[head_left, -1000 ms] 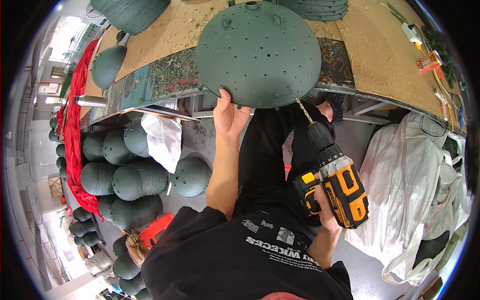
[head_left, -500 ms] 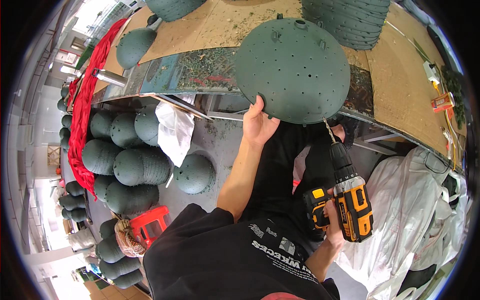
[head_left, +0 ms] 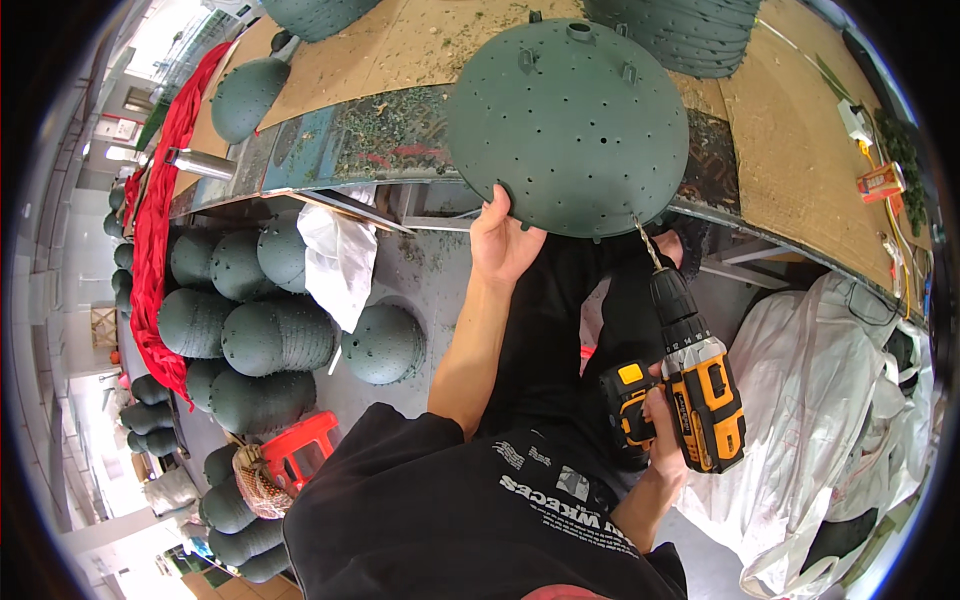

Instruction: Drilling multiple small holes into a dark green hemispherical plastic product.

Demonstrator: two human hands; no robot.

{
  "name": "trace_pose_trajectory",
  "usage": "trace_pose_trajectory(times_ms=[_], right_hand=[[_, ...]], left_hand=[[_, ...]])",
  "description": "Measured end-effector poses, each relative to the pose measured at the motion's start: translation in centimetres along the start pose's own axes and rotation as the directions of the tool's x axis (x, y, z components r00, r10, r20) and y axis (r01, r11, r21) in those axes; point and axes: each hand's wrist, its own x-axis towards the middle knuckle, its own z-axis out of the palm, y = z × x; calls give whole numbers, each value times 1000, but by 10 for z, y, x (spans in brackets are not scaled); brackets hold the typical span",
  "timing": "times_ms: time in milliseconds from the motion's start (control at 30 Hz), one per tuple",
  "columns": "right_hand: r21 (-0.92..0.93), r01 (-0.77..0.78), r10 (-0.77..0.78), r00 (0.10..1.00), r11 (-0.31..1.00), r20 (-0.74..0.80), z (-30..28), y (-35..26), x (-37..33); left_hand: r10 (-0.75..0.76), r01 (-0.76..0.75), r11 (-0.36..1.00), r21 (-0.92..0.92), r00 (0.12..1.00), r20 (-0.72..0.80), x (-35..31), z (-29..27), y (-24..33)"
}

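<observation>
A dark green plastic dome [head_left: 570, 130] dotted with small holes is held up at the table's near edge. My left hand [head_left: 505, 240] grips its lower left rim, thumb on the outer face and the other fingers mostly hidden behind it. In my right hand [head_left: 664, 430] is a yellow and black cordless drill [head_left: 700, 390], its handle wrapped by my fingers. The silver drill bit [head_left: 648, 243] points up and left, its tip at the dome's lower right part near the rim.
The cardboard-covered table [head_left: 800, 140] carries stacked domes [head_left: 690, 35], a single dome [head_left: 247, 100] and a metal flask [head_left: 203, 163]. Nested domes [head_left: 280, 335] lie on the floor at left, near a red stool [head_left: 300, 450] and red cloth [head_left: 165, 250]. White sacks [head_left: 800, 420] stand at right.
The bit's tip has gone from just beside the dome's rim to touching or overlapping its lower right face. The dome appears slightly turned. Both hands keep their grips.
</observation>
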Motion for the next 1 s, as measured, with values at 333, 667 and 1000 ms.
trace_pose_trajectory(times_ms=[333, 667, 1000], right_hand=[[39, 24, -23, 999, 999, -33, -1, -3, 3], [47, 16, -13, 999, 999, -48, 0, -6, 0], [69, 36, -30, 995, 997, -91, -1, -12, -3]], left_hand=[[-23, 20, 999, 45, 998, 53, -2, -3, -1], [-19, 23, 998, -58, 998, 62, -3, -6, -3], [-80, 78, 997, 16, 986, 145, 10, -12, 13]])
